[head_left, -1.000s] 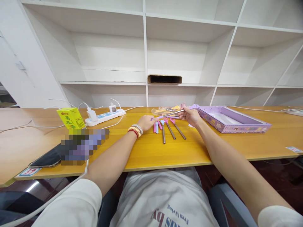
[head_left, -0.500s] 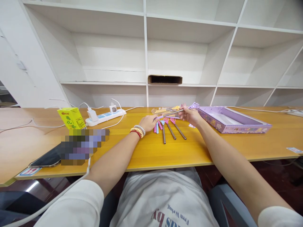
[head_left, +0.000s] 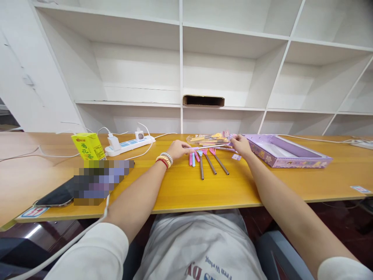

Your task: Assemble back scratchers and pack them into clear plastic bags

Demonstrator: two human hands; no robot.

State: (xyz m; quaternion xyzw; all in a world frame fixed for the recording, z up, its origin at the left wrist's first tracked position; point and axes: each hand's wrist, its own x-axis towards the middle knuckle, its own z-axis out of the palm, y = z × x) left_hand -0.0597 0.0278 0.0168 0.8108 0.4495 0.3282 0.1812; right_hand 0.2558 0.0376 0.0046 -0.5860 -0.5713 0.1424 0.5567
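My left hand (head_left: 178, 151) is closed on the purple handle end of a thin metal rod (head_left: 210, 146). At the rod's other end, my right hand (head_left: 241, 144) pinches its purple head, mostly hidden by the fingers. Just below the rod lie a blue claw-headed rod (head_left: 201, 165) and two pink claw-headed rods (head_left: 210, 163) (head_left: 220, 161). Beside them, close to my left hand, are short pink and blue handles (head_left: 193, 160). Behind the rod is a clear-wrapped pile of yellow claw-headed pieces (head_left: 208, 138).
A purple open box (head_left: 301, 162) stands to the right. On the left are a yellow drink carton (head_left: 89, 146), a white power strip (head_left: 130, 144) with cables, and a dark phone (head_left: 56, 194). White shelves (head_left: 181, 70) rise behind the table, holding a flat cardboard box (head_left: 203, 101).
Both hands have moved apart, left hand leftward and right hand rightward, and the rod between them is now nearly level. The claw head is now within my right fingers.
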